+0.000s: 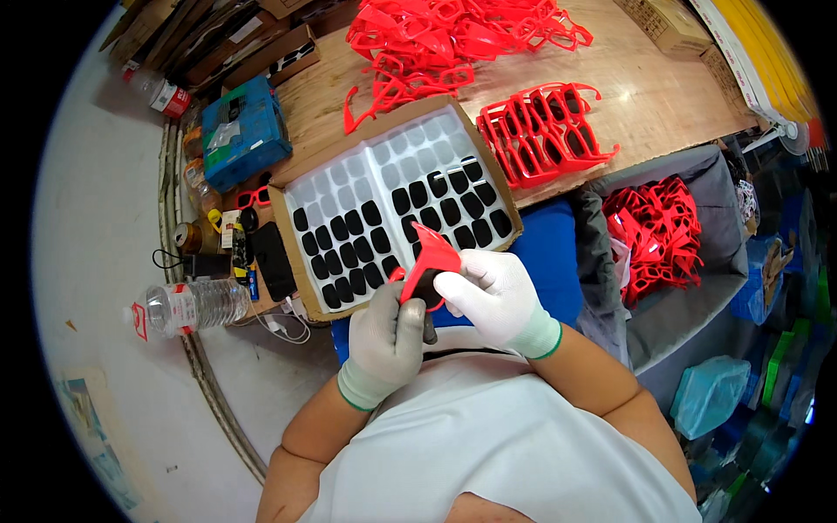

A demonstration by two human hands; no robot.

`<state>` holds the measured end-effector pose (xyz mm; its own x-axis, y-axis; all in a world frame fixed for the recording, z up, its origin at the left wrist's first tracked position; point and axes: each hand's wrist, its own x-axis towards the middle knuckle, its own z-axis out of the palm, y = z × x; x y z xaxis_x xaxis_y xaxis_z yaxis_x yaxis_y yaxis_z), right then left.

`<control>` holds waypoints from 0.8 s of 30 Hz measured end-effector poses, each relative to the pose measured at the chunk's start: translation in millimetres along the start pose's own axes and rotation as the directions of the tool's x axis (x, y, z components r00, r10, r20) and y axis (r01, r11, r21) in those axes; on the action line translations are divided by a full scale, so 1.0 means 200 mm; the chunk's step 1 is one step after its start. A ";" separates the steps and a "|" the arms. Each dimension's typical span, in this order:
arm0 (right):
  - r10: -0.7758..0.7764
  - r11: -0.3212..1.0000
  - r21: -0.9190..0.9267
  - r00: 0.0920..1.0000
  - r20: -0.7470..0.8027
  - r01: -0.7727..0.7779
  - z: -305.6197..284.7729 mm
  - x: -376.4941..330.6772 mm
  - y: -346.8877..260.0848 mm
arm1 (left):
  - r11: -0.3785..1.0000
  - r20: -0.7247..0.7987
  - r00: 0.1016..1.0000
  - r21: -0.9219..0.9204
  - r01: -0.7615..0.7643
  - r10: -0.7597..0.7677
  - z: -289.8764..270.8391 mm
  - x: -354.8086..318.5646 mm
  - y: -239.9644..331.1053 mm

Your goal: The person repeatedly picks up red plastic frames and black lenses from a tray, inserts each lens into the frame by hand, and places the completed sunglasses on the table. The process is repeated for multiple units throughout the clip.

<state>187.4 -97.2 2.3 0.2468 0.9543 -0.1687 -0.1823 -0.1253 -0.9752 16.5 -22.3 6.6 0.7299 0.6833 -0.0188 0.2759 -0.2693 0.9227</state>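
Observation:
Both my hands wear white gloves with green cuffs and meet over the near edge of a cardboard box. Between them is a red sunglasses frame [436, 255], tilted, with a dark lens [426, 288] at its lower part. My left hand [388, 336] has its fingers closed on the frame's left side; its fingertips look grey. My right hand [500, 295] pinches the frame's right side, thumb against the dark lens. Beneath them, the cardboard box [285, 228] holds rows of black lenses [349, 254] in a white tray, with bare pockets in the far rows.
A pile of red frames [462, 35] lies at the back. Stacked red sunglasses [545, 131] stand right of the box. A grey bin [728, 200] at right holds more red frames [658, 235]. At left are a blue box [253, 131], a phone [273, 260] and a plastic bottle [196, 307].

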 end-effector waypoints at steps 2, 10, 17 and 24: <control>0.002 0.996 -0.090 1.000 -0.029 -0.005 0.01 0.00 0.00 | 0.998 0.005 1.000 0.050 -0.025 0.024 -0.01 -0.01 0.00; 0.108 0.927 0.338 0.979 0.172 -0.162 0.00 0.05 0.04 | 0.968 0.145 0.986 -0.220 0.119 -0.088 -0.10 0.00 -0.06; 0.114 0.902 0.370 0.950 0.292 -0.222 -0.02 0.05 0.05 | 0.890 0.293 0.950 -0.399 0.220 -0.103 -0.16 0.00 -0.02; 0.074 0.899 0.377 0.926 0.370 -0.222 -0.02 0.06 0.12 | 0.868 0.361 0.928 -0.427 0.252 -0.092 -0.20 -0.02 -0.09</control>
<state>190.5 -90.7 -23.6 -0.1369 0.9750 -0.1753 -0.5780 -0.2223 -0.7852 -17.8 7.1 4.9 0.8776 0.4140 -0.2416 0.1567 0.2286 0.9608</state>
